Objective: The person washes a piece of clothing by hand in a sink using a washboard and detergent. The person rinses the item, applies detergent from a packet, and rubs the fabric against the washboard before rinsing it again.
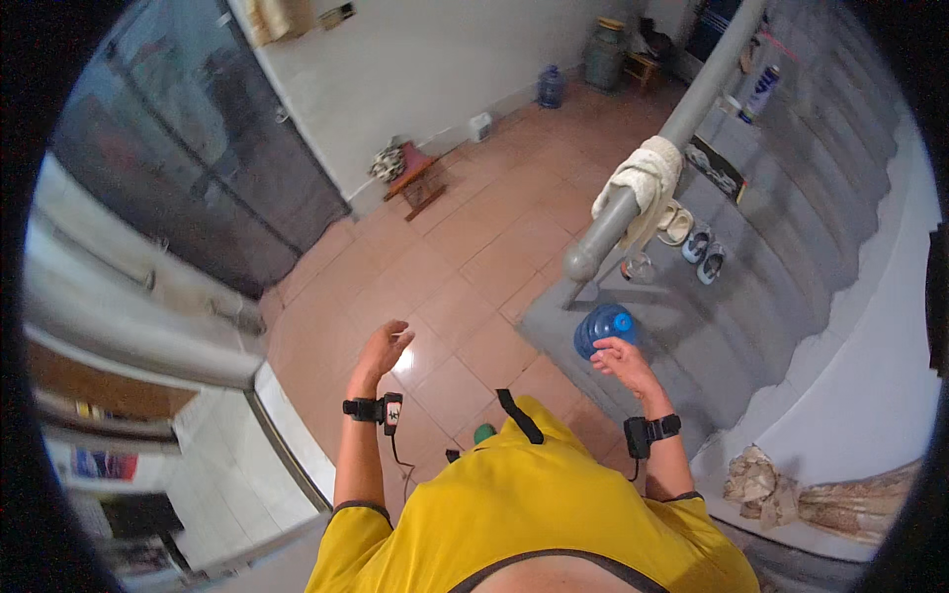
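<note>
My left hand [382,350] hangs over the red-brown tiled floor [460,326] with its fingers loosely bent and apart, holding nothing. My right hand [625,365] is half curled in front of a blue plastic water jug [595,326] with a blue cap. Its fingertips overlap the jug's lower edge in the picture, but whether they touch cannot be told. The jug stands on the bottom step of a grey staircase [697,341], below the rounded end of the grey handrail [582,261]. Each wrist wears a black strap with a cabled device.
A cream cloth [646,178] is wrapped around the handrail. Shoes [703,252], a glass jar [637,268] and a spray can [760,94] sit on the steps. By the wall are a low wooden stool [417,181] and another blue jug [550,87]. A dark door [200,148] is at left.
</note>
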A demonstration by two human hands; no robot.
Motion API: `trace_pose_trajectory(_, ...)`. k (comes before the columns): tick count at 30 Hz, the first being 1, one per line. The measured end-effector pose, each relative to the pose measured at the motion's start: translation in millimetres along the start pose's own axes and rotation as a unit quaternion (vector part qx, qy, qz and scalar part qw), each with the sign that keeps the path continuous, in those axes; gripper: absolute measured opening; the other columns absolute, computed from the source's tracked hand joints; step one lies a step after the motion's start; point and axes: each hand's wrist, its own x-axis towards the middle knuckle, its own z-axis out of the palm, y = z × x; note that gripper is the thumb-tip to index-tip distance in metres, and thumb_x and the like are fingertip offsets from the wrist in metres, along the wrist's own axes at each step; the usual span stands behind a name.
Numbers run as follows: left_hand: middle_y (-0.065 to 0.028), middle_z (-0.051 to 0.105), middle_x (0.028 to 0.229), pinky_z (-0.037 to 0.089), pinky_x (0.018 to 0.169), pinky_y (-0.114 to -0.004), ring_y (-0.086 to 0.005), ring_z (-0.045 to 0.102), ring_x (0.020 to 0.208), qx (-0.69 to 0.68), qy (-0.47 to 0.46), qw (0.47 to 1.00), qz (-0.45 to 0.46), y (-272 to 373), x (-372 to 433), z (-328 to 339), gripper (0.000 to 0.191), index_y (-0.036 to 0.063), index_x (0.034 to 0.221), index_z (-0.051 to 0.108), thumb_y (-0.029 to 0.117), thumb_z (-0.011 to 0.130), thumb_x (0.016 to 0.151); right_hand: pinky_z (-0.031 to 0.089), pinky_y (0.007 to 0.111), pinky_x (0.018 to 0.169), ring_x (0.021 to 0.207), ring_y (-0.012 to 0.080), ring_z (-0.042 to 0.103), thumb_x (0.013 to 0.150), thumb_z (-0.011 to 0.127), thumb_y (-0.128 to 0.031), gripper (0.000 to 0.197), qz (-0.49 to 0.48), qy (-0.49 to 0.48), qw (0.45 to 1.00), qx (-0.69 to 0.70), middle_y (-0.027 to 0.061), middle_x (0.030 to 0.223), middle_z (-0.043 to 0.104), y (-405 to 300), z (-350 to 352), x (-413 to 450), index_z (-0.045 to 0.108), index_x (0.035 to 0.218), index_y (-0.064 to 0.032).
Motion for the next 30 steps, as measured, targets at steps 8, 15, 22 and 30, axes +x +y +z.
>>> trace_pose_trajectory(8, -0.0204, 0.063, 0.122, 0.049, 0.094, -0.038, -0.0296, 0.062, 0.112, 0.039, -0.122, 0.984, 0.123, 118, 240, 5, 0.049, -0.001, 0.125, 0.058, 0.034, 0.064, 0.092, 0.052, 0.032, 0.084, 0.096, 0.0177, 0.064, 0.099, 0.055, -0.022, 0.032, 0.115, 0.023, 0.987, 0.112, 0.0096, 0.106, 0.067, 3, -18, 114, 0.056, 0.124, -0.0018)
trace_pose_trajectory(15, -0.0189, 0.066, 0.116, 0.052, 0.087, -0.036, -0.0267, 0.066, 0.103, 0.074, -0.253, 0.945, 0.196, 207, 427, 43, 0.045, 0.0007, 0.123, 0.06, 0.032, 0.066, 0.091, 0.051, 0.031, 0.082, 0.094, 0.0166, 0.063, 0.093, 0.062, -0.025, 0.037, 0.085, 0.128, 0.954, 0.257, 0.0081, 0.109, 0.066, 68, -26, 175, 0.057, 0.123, -0.004)
trace_pose_trajectory(22, -0.0201, 0.056, 0.131, 0.046, 0.098, -0.039, -0.0313, 0.057, 0.118, 0.159, -0.379, 0.865, 0.288, 337, 594, 173, 0.048, 0.0078, 0.127, 0.059, 0.036, 0.066, 0.089, 0.052, 0.033, 0.078, 0.09, 0.0193, 0.066, 0.095, 0.061, -0.022, 0.03, 0.188, 0.299, 0.896, 0.269, 0.0078, 0.1, 0.068, 10, -3, 137, 0.059, 0.119, -0.0041)
trace_pose_trajectory(30, -0.0291, 0.044, 0.14, 0.033, 0.112, -0.041, -0.0415, 0.032, 0.137, 0.163, -0.365, 0.814, 0.422, 460, 710, 393, 0.052, 0.0126, 0.13, 0.058, 0.038, 0.066, 0.086, 0.053, 0.031, 0.075, 0.081, 0.02, 0.067, 0.095, 0.057, -0.024, 0.031, 0.248, 0.529, 0.705, 0.402, 0.0097, 0.093, 0.068, -43, 133, 121, 0.061, 0.113, 0.0006)
